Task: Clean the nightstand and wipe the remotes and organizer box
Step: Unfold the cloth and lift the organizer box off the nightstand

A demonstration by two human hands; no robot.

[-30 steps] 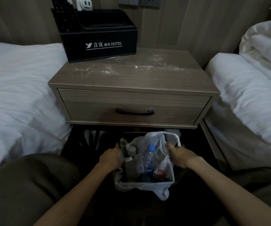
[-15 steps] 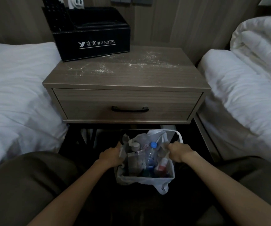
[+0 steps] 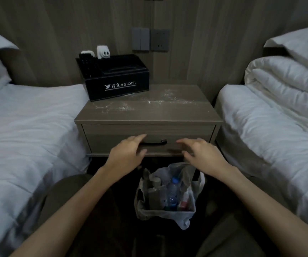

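Observation:
The wooden nightstand (image 3: 177,115) stands between two beds, its top strewn with white powder (image 3: 160,101). At its back left sits the black organizer box (image 3: 118,84) with a hotel logo; a black remote (image 3: 88,66) and two white remotes (image 3: 102,51) stand in its left compartment. My left hand (image 3: 127,154) and my right hand (image 3: 201,153) hover in front of the drawer, fingers relaxed, holding nothing. The left hand covers the left end of the drawer handle (image 3: 158,143).
A small bin lined with a white plastic bag (image 3: 195,184) sits on the floor below my hands, holding a plastic bottle (image 3: 173,191) and other rubbish. White beds (image 3: 29,130) flank the nightstand; a folded duvet (image 3: 286,86) lies on the right one. Wall switches (image 3: 150,39) are above.
Both hands let go of the bin's rim and rose to drawer height. The view tilted up and back, so the wall and pillows now show.

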